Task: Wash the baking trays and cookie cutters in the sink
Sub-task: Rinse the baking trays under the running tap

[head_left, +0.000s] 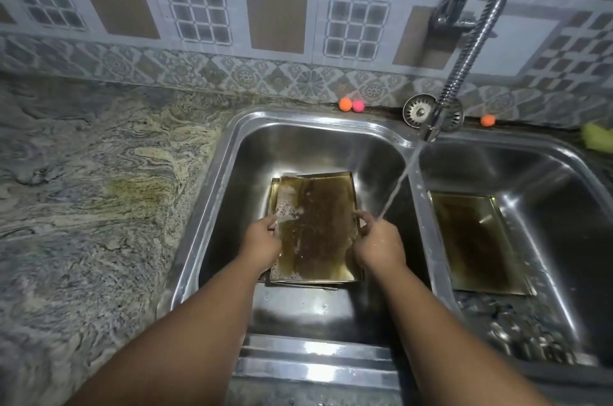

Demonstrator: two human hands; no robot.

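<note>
Left hand (263,238) and right hand (376,244) each closed on one side edge of a flat rectangular metal tray (315,229), stained brown, foamy, between them over the steel sink's (232,153) left basin.

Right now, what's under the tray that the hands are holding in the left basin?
Under the held tray, edges of at least one more tray peek out at its far-left corner and near edge. The rest is covered, so how many lie there cannot be told.

A patterned tile wall (205,10) fills the upper frame; below it, at left, lies a swirled grey-beige stone counter (93,190).
</note>
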